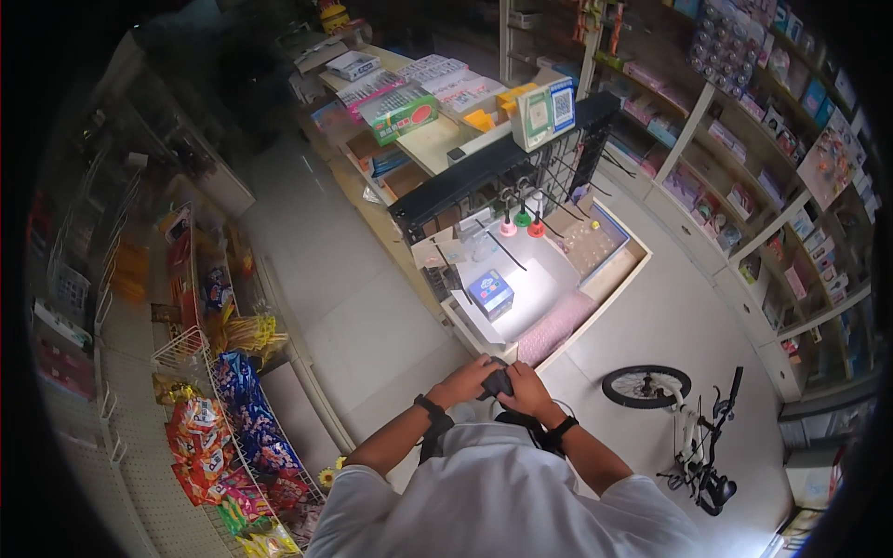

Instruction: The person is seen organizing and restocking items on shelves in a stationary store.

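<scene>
Both my hands are together just above my waist, at the near edge of a wooden display case. A dark, soft-looking item (497, 381) is between them; its exact kind cannot be told. My left hand (466, 381) grips it from the left, and my right hand (528, 392) holds its other side. A dark band is on each wrist. Beyond the hands, a blue box (491, 293) sits on white, brightly lit board inside the case (614, 286), beside pink bubble wrap (556, 328).
A black wire rack (502, 164) with hooks and small handbells crosses the case. Stocked shelves (739, 167) line the right. A bicycle (687, 425) lies or stands on the floor at right. Wire baskets of packaged snacks (202, 446) are at left. A counter (432, 143) holds boxes.
</scene>
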A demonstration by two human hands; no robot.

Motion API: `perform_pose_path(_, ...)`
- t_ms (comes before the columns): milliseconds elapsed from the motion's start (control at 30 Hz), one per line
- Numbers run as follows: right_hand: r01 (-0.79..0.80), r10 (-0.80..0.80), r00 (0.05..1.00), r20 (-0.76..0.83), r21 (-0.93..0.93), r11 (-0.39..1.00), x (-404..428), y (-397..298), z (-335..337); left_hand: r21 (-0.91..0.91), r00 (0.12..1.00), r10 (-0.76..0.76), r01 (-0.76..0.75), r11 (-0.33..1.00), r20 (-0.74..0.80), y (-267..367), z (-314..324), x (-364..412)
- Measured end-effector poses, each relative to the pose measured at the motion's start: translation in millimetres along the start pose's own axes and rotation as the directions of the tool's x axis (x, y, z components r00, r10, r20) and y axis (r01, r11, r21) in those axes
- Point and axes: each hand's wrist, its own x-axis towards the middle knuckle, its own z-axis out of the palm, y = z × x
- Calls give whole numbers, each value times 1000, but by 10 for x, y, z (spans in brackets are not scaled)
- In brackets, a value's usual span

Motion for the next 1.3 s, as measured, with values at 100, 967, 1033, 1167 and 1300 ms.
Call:
perform_pose_path(100,-3,5,1000,-12,149,989,-256,182,-122,-126,994,72,-60,990,87,147,153,85)
perform_pose_path(967,129,-125,991,48,-83,988,-227,176,-169,-117,997,-5,-4,993,-74,308,499,-25)
perform_pose_path(1033,156,-148,982,115,-58,986,-175,201,-240,-8,979,-199,200,980,36,455,462,27)
perform_pose_path(1167,274,-269,943,198,-1,962,-95,430,-342,105,943,-320,328,939,-85,660,659,203)
perform_pose_path(1300,369,-359,905,230,0,929,-68,712,-481,68,859,-472,492,868,-197,887,803,475)
